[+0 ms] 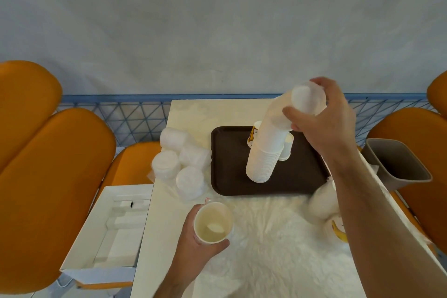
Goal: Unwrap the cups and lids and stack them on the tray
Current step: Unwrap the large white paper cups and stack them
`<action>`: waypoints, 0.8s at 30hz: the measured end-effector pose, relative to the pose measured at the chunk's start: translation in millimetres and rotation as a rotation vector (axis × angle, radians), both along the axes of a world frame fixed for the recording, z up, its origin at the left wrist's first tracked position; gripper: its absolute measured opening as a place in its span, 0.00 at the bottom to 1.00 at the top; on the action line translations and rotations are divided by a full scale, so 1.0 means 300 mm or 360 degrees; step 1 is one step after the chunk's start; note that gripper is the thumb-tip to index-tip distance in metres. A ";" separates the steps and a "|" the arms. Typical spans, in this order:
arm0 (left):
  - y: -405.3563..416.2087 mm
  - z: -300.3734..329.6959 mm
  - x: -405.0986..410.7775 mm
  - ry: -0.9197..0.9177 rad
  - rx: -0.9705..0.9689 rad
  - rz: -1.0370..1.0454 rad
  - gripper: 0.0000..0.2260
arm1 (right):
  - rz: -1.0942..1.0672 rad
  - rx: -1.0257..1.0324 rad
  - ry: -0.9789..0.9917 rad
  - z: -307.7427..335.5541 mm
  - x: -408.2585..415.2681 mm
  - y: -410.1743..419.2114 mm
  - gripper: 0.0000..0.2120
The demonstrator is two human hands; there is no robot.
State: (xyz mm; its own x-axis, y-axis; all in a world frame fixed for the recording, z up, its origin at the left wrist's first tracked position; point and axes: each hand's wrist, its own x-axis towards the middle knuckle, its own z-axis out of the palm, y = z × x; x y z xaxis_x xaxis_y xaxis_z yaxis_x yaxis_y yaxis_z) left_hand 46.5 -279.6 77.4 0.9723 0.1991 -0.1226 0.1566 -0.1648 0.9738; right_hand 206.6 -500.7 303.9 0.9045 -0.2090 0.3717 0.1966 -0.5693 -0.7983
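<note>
The right hand curls around the top of a tall, leaning stack of white paper cups whose base stands on the brown tray. The left hand grips 1 upright paper cup above the table. Wrapped lid packs lie just left of the tray.
</note>
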 end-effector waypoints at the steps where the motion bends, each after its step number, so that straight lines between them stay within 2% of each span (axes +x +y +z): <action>1: 0.000 -0.001 0.000 0.0001 0.0005 0.0001 0.40 | -0.0004 0.0001 -0.0047 0.006 0.017 0.007 0.34; 5: 0.002 -0.006 0.000 0.0001 0.0016 0.0008 0.42 | -0.0001 -0.0137 -0.0102 -0.024 0.091 0.024 0.25; 9: -0.002 0.002 0.001 -0.0030 0.0011 0.0001 0.41 | -0.0017 -0.0252 0.0001 -0.112 0.156 0.029 0.18; 16: -0.001 -0.003 0.004 -0.0055 0.0020 0.0016 0.40 | -0.0022 -0.0500 0.0139 -0.242 0.145 0.034 0.21; 20: -0.003 -0.007 0.008 -0.0060 0.0013 0.0027 0.40 | -0.0120 -0.0670 -0.0050 -0.239 0.087 0.054 0.26; 22: -0.002 -0.012 0.007 -0.0065 -0.0019 0.0030 0.40 | 0.0030 -0.0584 -0.0128 -0.258 -0.004 0.100 0.25; 24: -0.002 -0.012 0.006 -0.0086 -0.0043 0.0017 0.40 | 0.0415 -0.0479 -0.0023 -0.305 -0.107 0.151 0.20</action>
State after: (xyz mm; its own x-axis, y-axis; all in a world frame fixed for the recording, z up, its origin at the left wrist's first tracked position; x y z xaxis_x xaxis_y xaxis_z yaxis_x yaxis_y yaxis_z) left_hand 48.4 -280.2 73.9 0.9754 0.2071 -0.0757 0.1055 -0.1370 0.9849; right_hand 174.5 -455.5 212.5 0.9071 0.1474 0.3943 0.3754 -0.7070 -0.5994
